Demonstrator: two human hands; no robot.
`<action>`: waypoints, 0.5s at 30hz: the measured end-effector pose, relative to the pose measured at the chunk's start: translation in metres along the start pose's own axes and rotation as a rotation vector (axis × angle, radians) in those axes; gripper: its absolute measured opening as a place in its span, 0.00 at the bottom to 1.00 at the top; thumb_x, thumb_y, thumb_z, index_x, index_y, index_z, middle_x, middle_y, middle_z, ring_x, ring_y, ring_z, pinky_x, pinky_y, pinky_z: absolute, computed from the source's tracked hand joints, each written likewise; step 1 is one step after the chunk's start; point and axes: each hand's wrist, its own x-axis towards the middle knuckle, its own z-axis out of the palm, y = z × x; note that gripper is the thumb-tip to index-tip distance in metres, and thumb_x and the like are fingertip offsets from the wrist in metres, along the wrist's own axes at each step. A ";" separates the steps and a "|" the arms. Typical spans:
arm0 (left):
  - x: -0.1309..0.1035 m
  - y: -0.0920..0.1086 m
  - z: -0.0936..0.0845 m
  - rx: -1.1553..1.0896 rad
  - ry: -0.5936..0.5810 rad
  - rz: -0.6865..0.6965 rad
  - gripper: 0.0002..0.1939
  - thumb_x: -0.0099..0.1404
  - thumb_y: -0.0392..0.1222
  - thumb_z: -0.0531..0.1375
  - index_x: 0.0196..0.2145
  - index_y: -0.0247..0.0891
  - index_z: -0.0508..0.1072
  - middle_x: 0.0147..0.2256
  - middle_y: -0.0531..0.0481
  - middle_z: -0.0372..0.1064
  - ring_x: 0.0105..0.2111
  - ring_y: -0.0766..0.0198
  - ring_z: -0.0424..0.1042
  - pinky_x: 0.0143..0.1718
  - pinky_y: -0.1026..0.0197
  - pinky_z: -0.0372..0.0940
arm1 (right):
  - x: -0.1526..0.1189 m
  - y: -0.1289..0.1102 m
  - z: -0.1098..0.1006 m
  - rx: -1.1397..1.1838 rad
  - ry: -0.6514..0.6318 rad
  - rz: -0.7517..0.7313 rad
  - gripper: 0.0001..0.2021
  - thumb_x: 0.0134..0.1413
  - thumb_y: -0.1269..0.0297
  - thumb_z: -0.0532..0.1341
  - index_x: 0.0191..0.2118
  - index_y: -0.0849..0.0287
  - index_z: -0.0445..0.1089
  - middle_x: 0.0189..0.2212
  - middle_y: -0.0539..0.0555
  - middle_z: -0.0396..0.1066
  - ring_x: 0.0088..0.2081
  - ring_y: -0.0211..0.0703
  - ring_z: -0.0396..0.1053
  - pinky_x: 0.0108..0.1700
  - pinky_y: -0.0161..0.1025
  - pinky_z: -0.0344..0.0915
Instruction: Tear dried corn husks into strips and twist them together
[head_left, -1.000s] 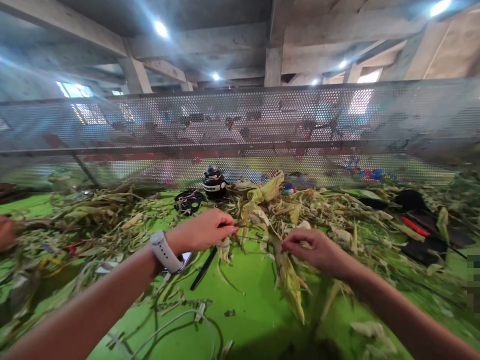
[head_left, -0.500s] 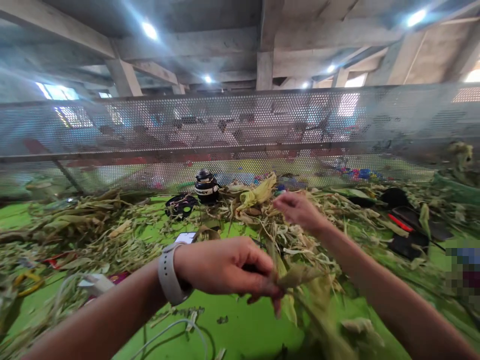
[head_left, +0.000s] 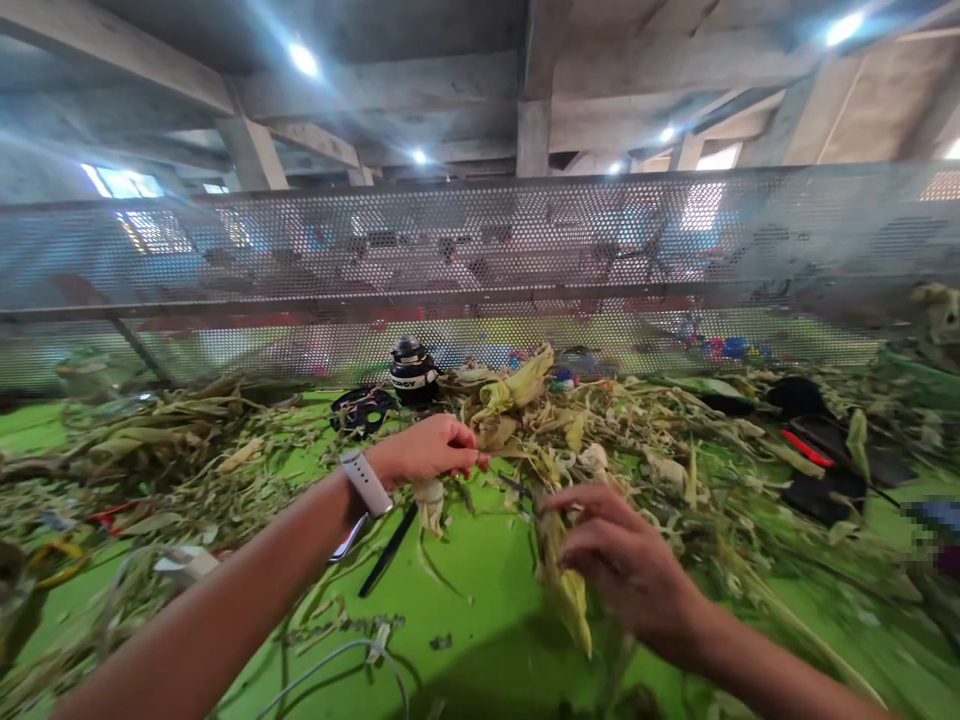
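My left hand (head_left: 429,448), with a grey watch strap (head_left: 366,483) at its wrist, reaches over the green table. Its fingers are pinched at the edge of the husk heap, on a thin strip of corn husk (head_left: 514,454). A pale crumpled piece (head_left: 430,502) shows just below this hand. On the right, my right hand (head_left: 626,560) is bent with its fingers curled at a long yellow-green corn husk (head_left: 571,600). Motion blurs its fingertips, and the palm side is hidden. A bunched yellowish husk (head_left: 521,385) lies beyond both hands.
Dry husks (head_left: 172,430) cover much of the green table (head_left: 480,620). A black jar (head_left: 412,372) and a black round item (head_left: 363,411) stand near the perforated metal screen (head_left: 465,240). A black stick (head_left: 388,550), a phone (head_left: 349,538), a cable (head_left: 337,650) and dark gear with red (head_left: 808,448) lie about.
My left hand has moved away and to the left, from the near husk to the heap. My right hand has come back nearer and lower, to the long husk.
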 end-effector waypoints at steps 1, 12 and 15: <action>-0.002 0.002 0.003 -0.028 -0.044 -0.005 0.11 0.53 0.47 0.60 0.23 0.34 0.71 0.21 0.55 0.64 0.19 0.72 0.56 0.22 0.67 0.49 | 0.005 -0.003 -0.006 0.120 -0.006 0.055 0.10 0.62 0.62 0.53 0.31 0.58 0.68 0.31 0.54 0.70 0.30 0.38 0.69 0.29 0.33 0.64; -0.014 0.003 0.014 0.445 -0.060 0.120 0.15 0.64 0.43 0.49 0.31 0.34 0.72 0.26 0.51 0.68 0.25 0.67 0.63 0.28 0.65 0.57 | 0.013 -0.013 0.003 0.132 -0.181 0.329 0.15 0.64 0.55 0.48 0.29 0.58 0.58 0.22 0.46 0.58 0.22 0.31 0.55 0.24 0.29 0.54; -0.020 -0.002 0.033 0.832 0.065 0.215 0.15 0.64 0.35 0.46 0.32 0.33 0.73 0.33 0.43 0.71 0.32 0.61 0.68 0.36 0.61 0.61 | 0.018 -0.038 -0.005 -0.179 -0.355 0.150 0.13 0.64 0.61 0.49 0.28 0.59 0.60 0.24 0.47 0.59 0.26 0.33 0.56 0.28 0.32 0.54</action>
